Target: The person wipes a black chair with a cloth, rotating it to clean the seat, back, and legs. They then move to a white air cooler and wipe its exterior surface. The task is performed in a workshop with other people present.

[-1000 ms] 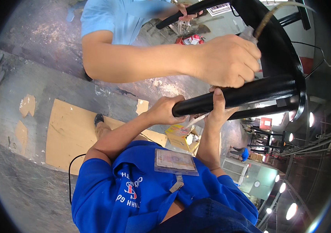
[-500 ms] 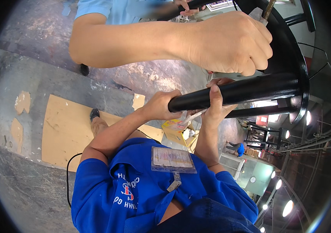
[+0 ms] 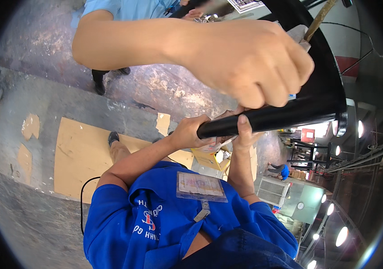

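Observation:
A glossy black round furniture leg (image 3: 281, 117) lies across the view, joined at its right end to a curved black panel (image 3: 323, 92). My left hand (image 3: 188, 133) is closed around the leg's free end, its fingers partly hidden. Farther along, my right hand (image 3: 244, 136) grips the leg from below, thumb over its top. A thin whitish strip (image 3: 224, 144) shows between my hands; I cannot make out what it is. Above the leg, a co-worker's closed hand (image 3: 254, 62) reaches in. Beside its knuckles are a brown stick (image 3: 320, 20) and a greyish piece (image 3: 299, 33).
Below my hands stands an open yellow box (image 3: 209, 160) with whitish items. A tan cardboard sheet (image 3: 79, 157) and torn scraps (image 3: 30, 127) lie on the stained floor. A black cable (image 3: 82, 201) runs at the left. Black furniture frames (image 3: 306, 152) stand at the right.
The co-worker's fist has come down closer to the leg. The leg and panel have shifted slightly lower and tilted in the view. Both my hands keep their hold.

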Tool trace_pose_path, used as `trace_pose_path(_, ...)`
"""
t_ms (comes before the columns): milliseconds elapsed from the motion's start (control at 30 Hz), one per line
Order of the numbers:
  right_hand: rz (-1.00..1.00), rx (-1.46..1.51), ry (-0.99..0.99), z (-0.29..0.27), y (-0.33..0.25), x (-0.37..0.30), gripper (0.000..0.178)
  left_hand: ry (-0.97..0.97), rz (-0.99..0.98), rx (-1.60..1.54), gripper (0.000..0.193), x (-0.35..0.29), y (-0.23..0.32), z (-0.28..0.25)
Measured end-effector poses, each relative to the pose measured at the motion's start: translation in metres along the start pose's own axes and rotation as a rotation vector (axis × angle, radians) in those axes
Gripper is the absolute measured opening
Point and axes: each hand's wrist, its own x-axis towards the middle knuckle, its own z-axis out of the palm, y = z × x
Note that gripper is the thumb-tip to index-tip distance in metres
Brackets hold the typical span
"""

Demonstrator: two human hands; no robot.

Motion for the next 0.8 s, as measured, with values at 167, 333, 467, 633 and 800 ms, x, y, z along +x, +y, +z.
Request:
trace_pose_path(167,-0.04,0.077,-0.141,-0.003,0.016,-0.01,0.04,0.059,0.0,0.13,0.039,-0.006,-0.012,-0.005)
trace_pose_path(333,-0.025,0.136,-0.139,0.006,0.026,-0.01,0.035,0.185,0.103,0.231,0.044,-0.008,-0.019,-0.013)
trace_pose_path(467,-0.014,0.169,-0.125,0.016,0.024,-0.004,0.029,0.214,0.12,0.262,0.042,-0.007,-0.021,-0.019)
trace_pose_path(633,-0.033,0.224,-0.145,0.031,0.023,0.002,0.02,0.254,0.078,0.325,0.039,-0.003,-0.021,-0.034)
trace_pose_path(800,0.029,0.122,-0.285,0.041,0.027,0.004,0.026,0.285,0.074,0.371,0.037,-0.002,-0.014,-0.052)
